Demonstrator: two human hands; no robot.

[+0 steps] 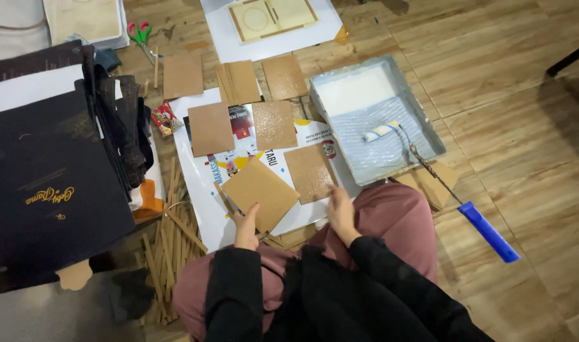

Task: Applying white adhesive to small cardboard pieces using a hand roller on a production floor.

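**Left grip on a tilted board, glue tray close by**

Pinched between thumb and fingers of the left hand [245, 229] is one brown square board [261, 192], held by its lower corner, tilted, over the white poster sheet [204, 209] on the floor. Right hand [340, 212] lies flat and open, holding nothing, fingertips touching the next board [309, 172].

Risks, as a judgement: corner-only hold could let the board slip or swing onto its neighbours; the right elbow could knock the grey tray [428, 136] w/ white liquid, or the roller [381, 131] resting in it.

Count: approx. 7 brown boards laid out, 1 tray, 1 blue-handled roller, 1 pair of scissors [138, 33], many loose wood strips [175, 240].
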